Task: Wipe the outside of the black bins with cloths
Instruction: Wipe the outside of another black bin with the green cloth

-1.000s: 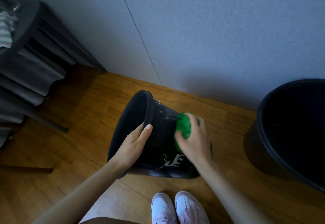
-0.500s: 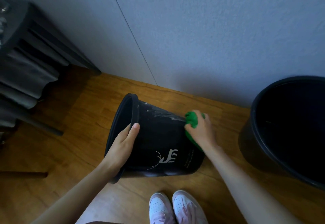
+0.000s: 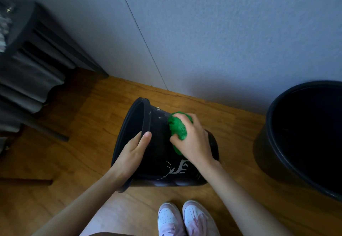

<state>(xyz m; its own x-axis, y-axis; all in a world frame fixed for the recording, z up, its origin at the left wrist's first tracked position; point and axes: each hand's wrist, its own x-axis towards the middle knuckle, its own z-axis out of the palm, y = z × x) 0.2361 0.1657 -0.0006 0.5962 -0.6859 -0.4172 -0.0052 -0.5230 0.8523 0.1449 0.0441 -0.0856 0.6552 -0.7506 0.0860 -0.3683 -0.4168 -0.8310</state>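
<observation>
In the head view, the green cloth, grasped by the fingers of the right hand, is drawn back toward the rim of the black bin gripped by the left hand, so the wiping is continued.

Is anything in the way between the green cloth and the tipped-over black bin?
Nothing visible. The right hand presses the green cloth straight onto the tipped bin, on its outer wall. The left hand grips its rim, clear of the cloth.

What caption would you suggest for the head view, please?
Left hand grips tipped black bin at rim; right hand wipes its side with green cloth.
</observation>
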